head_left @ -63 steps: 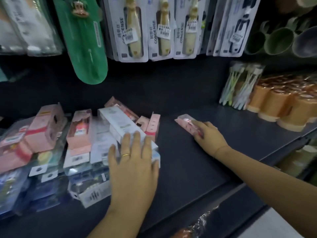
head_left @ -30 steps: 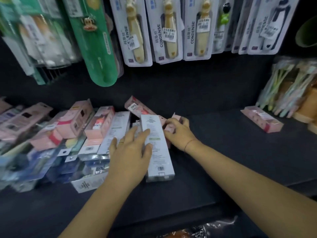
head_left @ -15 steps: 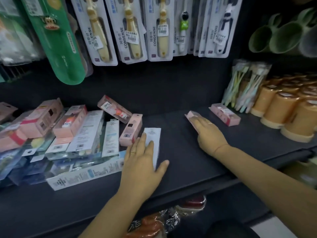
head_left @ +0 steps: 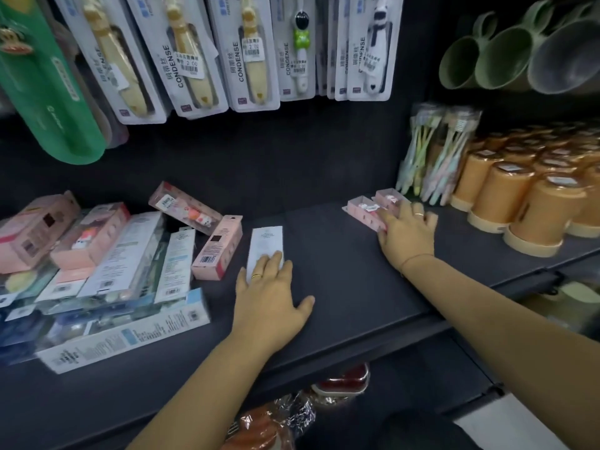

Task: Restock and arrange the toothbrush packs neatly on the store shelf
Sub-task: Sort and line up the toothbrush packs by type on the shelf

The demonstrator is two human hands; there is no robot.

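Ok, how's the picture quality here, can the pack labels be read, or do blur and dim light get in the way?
Head view: dim overall, the dark shelf swallowing detail. Head view: CONDENSE reads clearly on the hanging packs. Head view: print on the white pack under the left hand is too soft to read. Head view: wide-angle bend fans the hanging packs outward.

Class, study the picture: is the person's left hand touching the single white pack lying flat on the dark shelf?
Touching. The head view shows the left hand with its fingers lying flat over the near end of the white pack, no gap visible.
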